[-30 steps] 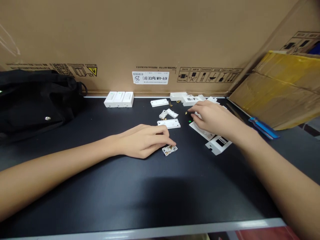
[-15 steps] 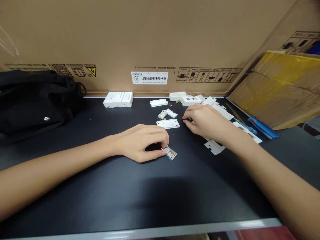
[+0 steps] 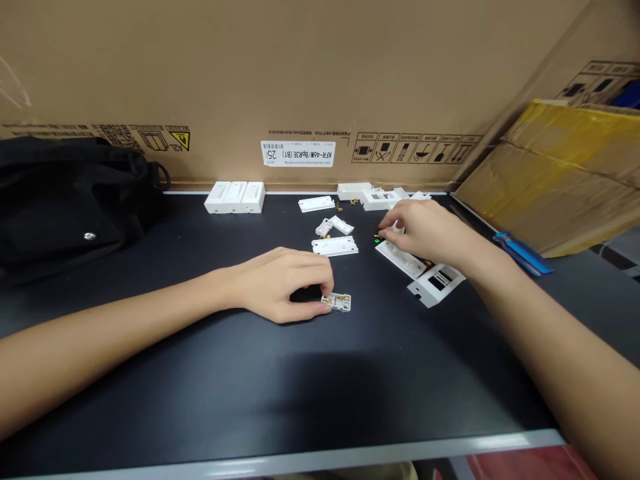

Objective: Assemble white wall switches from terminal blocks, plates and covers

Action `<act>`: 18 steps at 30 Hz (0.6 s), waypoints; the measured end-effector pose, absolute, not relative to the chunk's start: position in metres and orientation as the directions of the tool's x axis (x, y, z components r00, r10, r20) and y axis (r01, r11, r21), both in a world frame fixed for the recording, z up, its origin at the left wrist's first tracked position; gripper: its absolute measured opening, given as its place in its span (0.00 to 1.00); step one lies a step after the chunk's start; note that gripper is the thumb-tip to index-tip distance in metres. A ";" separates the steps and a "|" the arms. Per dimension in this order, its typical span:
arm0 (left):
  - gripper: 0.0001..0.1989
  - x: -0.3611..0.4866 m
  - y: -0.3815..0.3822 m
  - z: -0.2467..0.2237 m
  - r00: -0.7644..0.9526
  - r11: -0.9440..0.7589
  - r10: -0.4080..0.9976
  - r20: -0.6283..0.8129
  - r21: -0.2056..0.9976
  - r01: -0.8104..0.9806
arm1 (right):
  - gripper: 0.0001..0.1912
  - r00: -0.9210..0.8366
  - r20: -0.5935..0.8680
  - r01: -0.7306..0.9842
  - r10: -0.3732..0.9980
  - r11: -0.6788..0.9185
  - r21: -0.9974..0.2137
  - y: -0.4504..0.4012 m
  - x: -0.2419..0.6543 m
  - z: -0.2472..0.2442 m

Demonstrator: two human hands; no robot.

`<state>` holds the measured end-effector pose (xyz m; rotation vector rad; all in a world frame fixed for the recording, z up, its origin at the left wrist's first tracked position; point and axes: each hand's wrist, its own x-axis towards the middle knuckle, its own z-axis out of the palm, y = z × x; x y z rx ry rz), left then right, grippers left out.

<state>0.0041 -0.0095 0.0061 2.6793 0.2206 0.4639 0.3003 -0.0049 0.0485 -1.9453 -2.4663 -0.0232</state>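
My left hand is closed, thumb and forefinger pinching the left end of a small white switch housing with brass contacts inside. The housing lies low over the black tabletop. Farther right, my right hand is closed, its fingertips together around a small brass part. A tiny green piece lies just below those fingertips. Under and beside that hand are a long white plate and a white frame with slots. Between the hands lie a white cover plate and two small white housings.
A three-gang white switch stands at the back left, near a black bag. More white casings sit against the large cardboard box. A blue-handled tool lies at right by a taped carton.
The housing in my left hand has turned from slanting to nearly level. My right hand has shifted slightly right and up, uncovering the green piece and more of the white plate.
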 end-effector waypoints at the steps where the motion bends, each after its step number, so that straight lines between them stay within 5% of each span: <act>1: 0.07 0.004 -0.010 0.006 0.931 -0.904 0.222 0.289 0.419 0.085 | 0.15 -0.240 0.005 0.971 0.971 0.240 -0.009 -0.003 0.301 0.047; 18: 0.09 0.005 -0.009 0.007 0.935 -0.905 0.216 0.281 0.417 0.083 | 0.08 -0.257 0.012 0.966 0.966 0.257 0.010 -0.007 0.283 0.045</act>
